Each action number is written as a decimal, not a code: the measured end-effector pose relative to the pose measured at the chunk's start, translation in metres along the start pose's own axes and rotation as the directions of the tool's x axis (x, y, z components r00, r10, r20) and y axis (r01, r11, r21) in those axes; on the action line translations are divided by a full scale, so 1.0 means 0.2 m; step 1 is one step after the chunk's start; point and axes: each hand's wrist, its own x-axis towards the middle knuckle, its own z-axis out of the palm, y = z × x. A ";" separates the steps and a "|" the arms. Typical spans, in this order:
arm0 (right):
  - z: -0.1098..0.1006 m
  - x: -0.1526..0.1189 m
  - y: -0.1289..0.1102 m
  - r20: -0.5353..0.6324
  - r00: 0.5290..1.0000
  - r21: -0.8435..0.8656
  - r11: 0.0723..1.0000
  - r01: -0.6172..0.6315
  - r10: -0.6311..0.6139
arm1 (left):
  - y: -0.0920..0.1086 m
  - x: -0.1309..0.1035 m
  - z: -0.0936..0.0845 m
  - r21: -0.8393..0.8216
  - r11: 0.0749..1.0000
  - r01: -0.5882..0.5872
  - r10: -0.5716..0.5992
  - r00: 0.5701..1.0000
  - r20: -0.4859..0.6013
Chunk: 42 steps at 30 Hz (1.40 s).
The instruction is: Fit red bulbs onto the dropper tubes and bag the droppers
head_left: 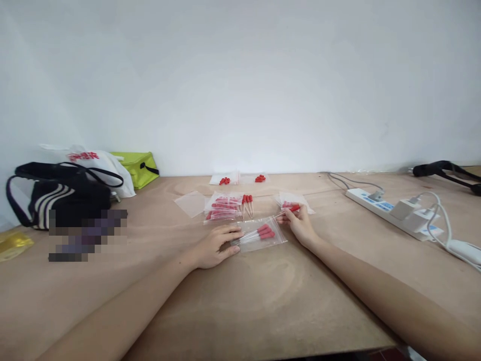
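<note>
A clear zip bag point(246, 245) lies flat on the table, with several red-handled tools with thin metal shafts point(266, 231) inside, handles toward its right end. My left hand point(218, 245) holds the bag down at its left end, thumb and fingers resting on it. Just beyond the bag's zip end, my right hand point(301, 226) is closed on one more red-handled tool point(293, 207), its shaft pointing left. Behind the bag, several loose red-handled tools point(248, 199) lie beside a stack of filled bags point(224, 205). Another bag with red pieces point(287, 199) is partly behind my right hand.
Near the wall are two bags with small red pieces point(224, 181) point(260, 178). A flat clear bag point(191, 204) lies left of the stack. A power strip point(387, 209) with chargers and cables is at right. A black bag point(71, 198) and a green bag point(137, 168) stand at left.
</note>
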 end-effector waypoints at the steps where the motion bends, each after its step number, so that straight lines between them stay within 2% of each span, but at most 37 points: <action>1: 0.00 0.00 0.00 0.048 0.999 0.020 1.000 -0.013 0.012 | 0.00 0.00 0.00 0.000 1.000 -0.001 0.001 1.000 0.000; 4: 0.00 -0.01 -0.01 0.121 0.991 0.022 0.998 -0.052 0.049 | 0.00 0.00 0.00 0.000 1.000 0.002 -0.002 1.000 0.002; 8: 0.00 -0.01 -0.02 0.027 0.999 -0.017 0.999 -0.042 0.043 | 0.00 0.00 0.00 0.010 1.000 0.010 -0.010 1.000 0.012; 11: 0.00 -0.01 -0.02 0.020 0.999 0.003 0.999 -0.044 0.044 | 0.01 0.00 -0.01 0.024 1.000 0.008 -0.008 1.000 0.015; 14: 0.00 -0.01 -0.02 0.087 0.993 -0.035 0.996 -0.081 0.084 | 0.02 0.00 -0.01 0.018 1.000 0.011 -0.011 1.000 0.008; 17: 0.00 -0.03 -0.01 0.205 0.970 -0.160 0.982 -0.099 0.131 | 0.03 0.00 -0.01 0.015 1.000 0.024 -0.024 1.000 0.000; 22: -0.01 -0.04 0.01 0.294 0.952 -0.213 0.977 -0.019 0.083 | 0.03 0.00 -0.01 0.012 0.999 0.034 -0.034 0.999 0.002; 27: -0.02 -0.02 0.04 0.406 0.909 -0.387 0.919 0.082 0.090 | 0.03 0.00 -0.02 0.008 1.000 0.025 -0.025 1.000 -0.011; 31: -0.03 -0.01 0.05 0.391 0.918 -0.428 0.895 0.123 0.061 | 0.03 0.00 -0.01 0.020 1.000 0.001 -0.001 1.000 -0.016; 36: -0.03 -0.01 0.07 0.298 0.954 -0.392 0.916 0.085 0.039 | 0.02 0.00 -0.01 0.022 1.000 0.005 -0.005 1.000 -0.013; 39: -0.03 -0.02 0.06 0.317 0.947 -0.361 0.930 0.066 0.056 | 0.02 0.00 -0.01 0.026 1.000 0.017 -0.016 1.000 -0.006; 42: -0.02 -0.03 0.06 0.387 0.920 -0.363 0.927 0.091 0.061 | 0.02 0.00 -0.01 0.027 0.999 0.024 -0.024 1.000 -0.003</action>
